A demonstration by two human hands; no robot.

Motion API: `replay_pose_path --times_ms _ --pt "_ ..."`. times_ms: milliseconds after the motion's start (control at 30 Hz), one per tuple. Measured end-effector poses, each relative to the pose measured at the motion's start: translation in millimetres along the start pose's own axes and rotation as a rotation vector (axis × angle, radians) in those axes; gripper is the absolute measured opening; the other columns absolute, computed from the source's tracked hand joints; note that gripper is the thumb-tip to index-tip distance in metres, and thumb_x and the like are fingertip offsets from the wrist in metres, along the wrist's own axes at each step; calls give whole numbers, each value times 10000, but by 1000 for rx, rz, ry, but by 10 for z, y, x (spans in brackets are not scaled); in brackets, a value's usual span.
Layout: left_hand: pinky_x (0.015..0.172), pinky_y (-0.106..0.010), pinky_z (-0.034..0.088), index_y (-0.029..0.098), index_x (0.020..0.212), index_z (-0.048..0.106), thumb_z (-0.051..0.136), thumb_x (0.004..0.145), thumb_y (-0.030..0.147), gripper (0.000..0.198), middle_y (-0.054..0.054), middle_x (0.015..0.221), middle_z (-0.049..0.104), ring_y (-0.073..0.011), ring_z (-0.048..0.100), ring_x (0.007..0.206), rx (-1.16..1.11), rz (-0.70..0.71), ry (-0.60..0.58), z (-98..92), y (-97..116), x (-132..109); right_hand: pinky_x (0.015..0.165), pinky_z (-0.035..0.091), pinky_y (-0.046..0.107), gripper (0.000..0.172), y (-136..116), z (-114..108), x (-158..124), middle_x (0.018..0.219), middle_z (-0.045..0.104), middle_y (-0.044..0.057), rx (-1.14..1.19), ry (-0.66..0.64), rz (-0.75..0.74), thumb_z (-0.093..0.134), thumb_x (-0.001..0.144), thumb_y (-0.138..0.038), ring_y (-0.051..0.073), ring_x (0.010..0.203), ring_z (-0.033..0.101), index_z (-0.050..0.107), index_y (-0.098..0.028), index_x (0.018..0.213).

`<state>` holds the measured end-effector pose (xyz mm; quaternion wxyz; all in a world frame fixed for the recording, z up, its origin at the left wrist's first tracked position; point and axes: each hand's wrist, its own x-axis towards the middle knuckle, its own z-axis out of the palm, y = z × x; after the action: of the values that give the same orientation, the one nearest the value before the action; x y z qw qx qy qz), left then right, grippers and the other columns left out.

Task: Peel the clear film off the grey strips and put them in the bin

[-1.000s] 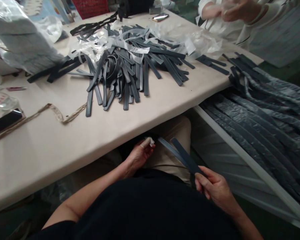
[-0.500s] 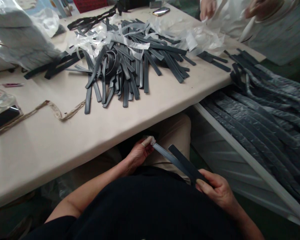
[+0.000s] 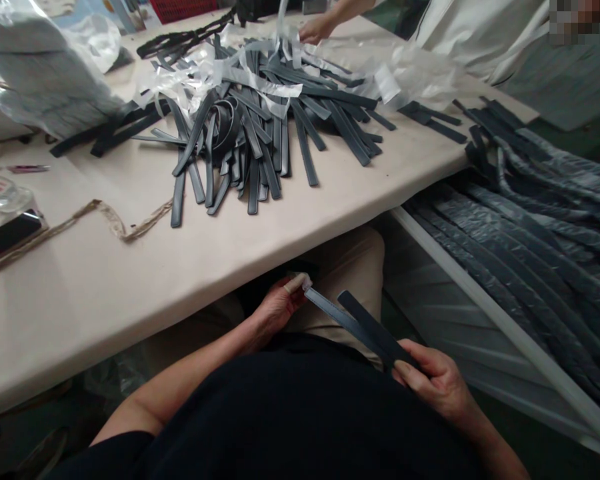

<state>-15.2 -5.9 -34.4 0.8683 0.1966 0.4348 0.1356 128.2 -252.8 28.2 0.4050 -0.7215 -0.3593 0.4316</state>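
Over my lap I hold a flat dark grey strap, doubled so that two ends point up and to the left. My right hand is closed on its lower part, thumb on top. At the tip of the longer end, my left hand pinches a small crumpled white wad, thin plastic or cloth; I cannot tell which. A beige cover sits on a left finger. On the table, a tangled pile of similar straps lies with strips of clear plastic film over it.
The pale table has its edge just beyond my hands. At right, a white-rimmed bin holds long film-wrapped straps. A co-worker's hand is at the back of the pile. At left lie a phone and a brown ribbon.
The co-worker's hand has reached left to the pile and a strip of film there is raised. One strap end at the pile's front has swung right. My hands stay nearly still.
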Motion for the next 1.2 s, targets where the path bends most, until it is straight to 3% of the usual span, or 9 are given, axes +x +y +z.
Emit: replay_pose_path --times_ms 500,700,1200 --pt "549 -183 509 141 807 655 866 687 258 269 -7 740 676 -104 639 615 4 -30 10 16 15 -6 459 384 216 291 -31 8 14 525 556 -31 -195 55 2 476 915 -361 106 455 503 611 -191 722" --pt "573 -182 513 150 814 660 883 662 261 291 -6 764 688 -105 647 661 1 -18 17 25 6 8 478 403 208 252 -44 6 -8 584 579 -24 -173 26 -36 504 903 -357 116 502 538 681 -184 858" --pt "616 -196 511 145 797 685 872 677 295 268 -21 798 693 -121 646 713 40 -39 -21 -48 -28 50 455 386 221 237 -157 2 61 558 557 -16 -88 -1 8 527 868 -356 119 478 504 654 -180 771"
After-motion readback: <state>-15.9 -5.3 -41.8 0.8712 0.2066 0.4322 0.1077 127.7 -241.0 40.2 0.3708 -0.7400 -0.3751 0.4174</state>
